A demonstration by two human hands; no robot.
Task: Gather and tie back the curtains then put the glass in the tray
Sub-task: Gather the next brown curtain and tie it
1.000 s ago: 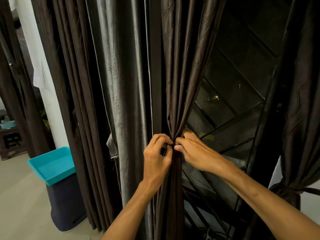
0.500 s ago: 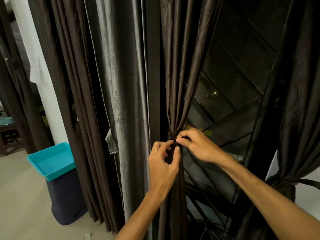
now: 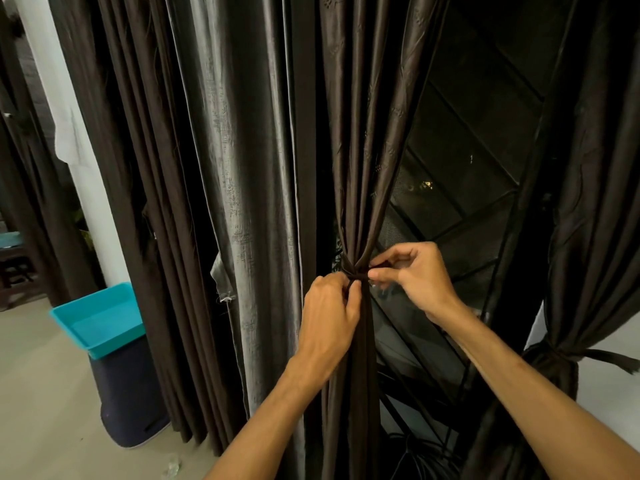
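A dark brown curtain (image 3: 367,140) hangs gathered into a narrow bunch at the middle of the head view. A dark tie band (image 3: 353,271) wraps its waist. My left hand (image 3: 329,320) pinches the band from the left, just below the knot. My right hand (image 3: 412,275) pinches the band's end at the right of the bunch. A turquoise tray (image 3: 100,320) sits on a dark bin at the lower left. No glass is in view.
Ungathered grey and brown curtains (image 3: 228,168) hang to the left. Another brown curtain (image 3: 595,237) at the right is tied at its waist. A dark window grille (image 3: 467,161) shows behind. The dark bin (image 3: 128,396) stands on a pale floor, with small debris near it.
My right hand has drawn away to the right with the band's end, while my left hand has dropped a little and keeps its pinch at the knot.
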